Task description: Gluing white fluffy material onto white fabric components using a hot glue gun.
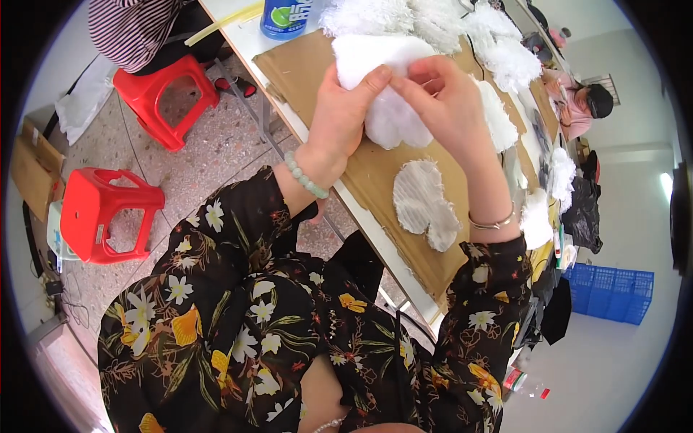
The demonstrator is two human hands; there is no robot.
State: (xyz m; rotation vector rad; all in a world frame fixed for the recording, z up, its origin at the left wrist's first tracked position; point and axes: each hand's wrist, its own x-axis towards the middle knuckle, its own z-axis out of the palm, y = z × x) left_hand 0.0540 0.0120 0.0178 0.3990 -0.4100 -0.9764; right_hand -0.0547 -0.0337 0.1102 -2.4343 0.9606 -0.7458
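Observation:
Both my hands hold up a white fluffy fabric piece [386, 58] above the cardboard-covered table. My left hand [343, 108] grips its left edge, thumb on top, a beaded bracelet at the wrist. My right hand [451, 97] pinches the piece near its middle, thumb and forefinger close to my left thumb. Whether something small sits between those fingertips is hidden. Below them a white fabric piece [426, 202] of rounded, two-lobed outline lies on the cardboard [368, 184]. White shaggy pieces [433, 22] are heaped just beyond my hands.
A blue bottle [284, 18] stands at the table's far left corner. Red stools [108, 216] are on the floor to the left, near a person in striped clothing [133, 32]. Another person in pink [574, 108] sits at the far right. Blue crates [610, 292] stand at right.

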